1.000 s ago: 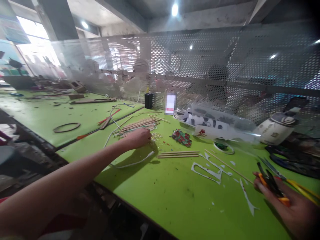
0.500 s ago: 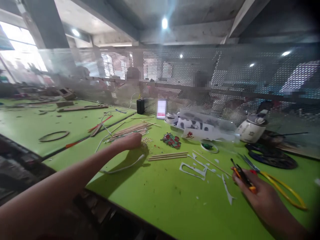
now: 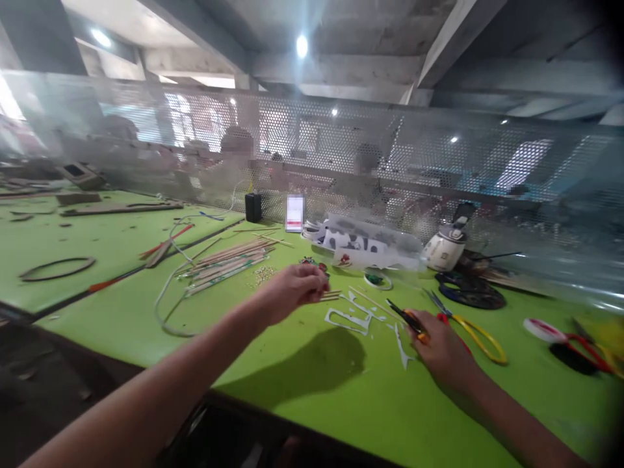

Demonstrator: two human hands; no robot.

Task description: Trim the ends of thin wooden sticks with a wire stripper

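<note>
My left hand is above the green table with its fingers pinched together; anything between them is too small to make out. It hangs in front of the red and green pieces and partly hides the short sticks. At the right, my right hand is closed around orange and black pliers, whose tip points up and left. White cut-out scraps lie between the hands. Small gold beads are spread beside a bundle of wooden sticks.
Yellow-handled scissors lie right of my right hand. Behind stand a white kettle, a dark palette, a lit phone and a black box. A white cable loops at left. People are behind the mesh screen.
My left hand has moved right, away from the beads, and is now raised over the table. My right hand still holds the pliers. The view has turned right, showing more scissors and a tape roll.
</note>
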